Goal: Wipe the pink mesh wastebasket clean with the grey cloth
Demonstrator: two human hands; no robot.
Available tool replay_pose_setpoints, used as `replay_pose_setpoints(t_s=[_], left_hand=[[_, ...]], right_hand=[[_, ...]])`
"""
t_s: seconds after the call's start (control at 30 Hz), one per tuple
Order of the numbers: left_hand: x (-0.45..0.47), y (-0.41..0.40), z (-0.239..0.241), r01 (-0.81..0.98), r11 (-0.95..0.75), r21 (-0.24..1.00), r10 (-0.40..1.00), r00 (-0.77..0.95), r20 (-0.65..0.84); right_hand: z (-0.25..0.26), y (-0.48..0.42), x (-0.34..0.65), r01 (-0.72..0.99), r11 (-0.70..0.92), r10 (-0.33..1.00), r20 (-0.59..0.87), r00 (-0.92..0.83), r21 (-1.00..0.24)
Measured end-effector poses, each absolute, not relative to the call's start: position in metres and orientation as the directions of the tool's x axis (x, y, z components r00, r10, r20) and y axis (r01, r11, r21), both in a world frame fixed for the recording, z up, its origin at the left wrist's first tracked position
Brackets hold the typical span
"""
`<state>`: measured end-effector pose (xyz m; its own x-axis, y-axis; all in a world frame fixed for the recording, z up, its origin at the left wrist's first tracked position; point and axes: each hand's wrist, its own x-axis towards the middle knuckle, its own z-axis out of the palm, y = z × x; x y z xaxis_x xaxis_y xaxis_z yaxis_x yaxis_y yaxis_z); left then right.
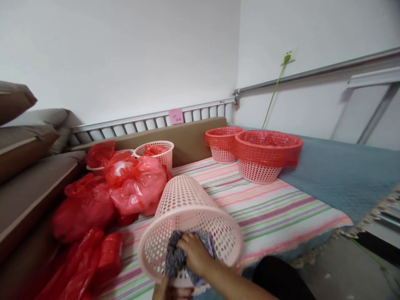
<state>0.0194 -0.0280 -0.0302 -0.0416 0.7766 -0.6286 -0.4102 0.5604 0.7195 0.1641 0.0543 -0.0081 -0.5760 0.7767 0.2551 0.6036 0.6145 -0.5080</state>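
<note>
A pale pink perforated plastic basket (187,191) lies on its side on the striped cloth, its mouth toward me. My right hand (195,252) reaches into the mouth, its fingers closed over a bunched grey cloth (175,254) pressed against the inside wall. At the bottom edge of the view, my left hand (170,291) grips the basket's lower rim; most of that hand is cut off or hidden.
To the left lie filled red plastic bags (140,183), a red bag roll (109,256), and a white basket (168,156) behind. Two red-lined baskets (262,171) stand at the right on the striped cloth (265,208). Brown cushions (28,179) are stacked far left.
</note>
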Motion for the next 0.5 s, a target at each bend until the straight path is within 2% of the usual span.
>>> replay_pose_setpoints(t_s=[0.07, 0.2, 0.5], left_hand=[[0.021, -0.018, -0.024, -0.399, 0.545, 0.738, 0.809, 0.018, -0.588], [0.021, -0.001, -0.009, -0.425, 0.455, 0.782, 0.865, 0.002, -0.502], [0.019, 0.002, -0.019, -0.448, 0.430, 0.784, 0.864, -0.049, -0.502]], right_hand=[[-0.002, 0.074, 0.162, 0.643, 0.611, 0.785, 0.249, -0.567, -0.463], [0.004, 0.105, 0.155, 0.709, 0.582, 0.812, 0.235, -0.535, -0.398], [0.001, 0.091, 0.155, 0.754, 0.550, 0.834, 0.192, -0.517, -0.358]])
